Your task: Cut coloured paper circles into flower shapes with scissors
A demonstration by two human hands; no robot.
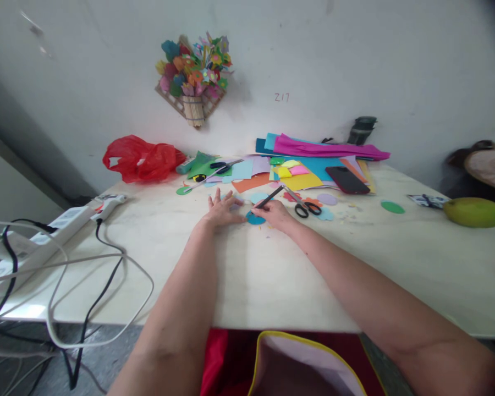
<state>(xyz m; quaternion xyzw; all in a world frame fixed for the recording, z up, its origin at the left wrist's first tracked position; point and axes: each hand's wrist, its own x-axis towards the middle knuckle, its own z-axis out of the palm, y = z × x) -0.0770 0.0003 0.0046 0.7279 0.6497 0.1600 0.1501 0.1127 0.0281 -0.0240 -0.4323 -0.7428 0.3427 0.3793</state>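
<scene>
My right hand (275, 214) grips a dark pen (270, 197), its lower end at a blue paper circle (255, 219) on the table. My left hand (221, 212) lies flat with fingers spread, the thumb reaching the circle's left edge. Just right of my right hand rest black-handled scissors (307, 209). Around them are cut paper pieces: a lilac oval (327, 199), a red-orange flower shape (312, 202) and a light blue piece (325, 214). Another light blue piece (259, 197) lies behind the pen hand. Whether the pen tip touches the paper is too small to tell.
Coloured sheets (301, 166), a phone (347, 180) and a second pair of scissors (226, 164) lie toward the wall. A red plastic bag (142, 159) sits back left. Power strips (45, 234) and loose cables cover the left side. A green-yellow fruit (474, 213) is far right.
</scene>
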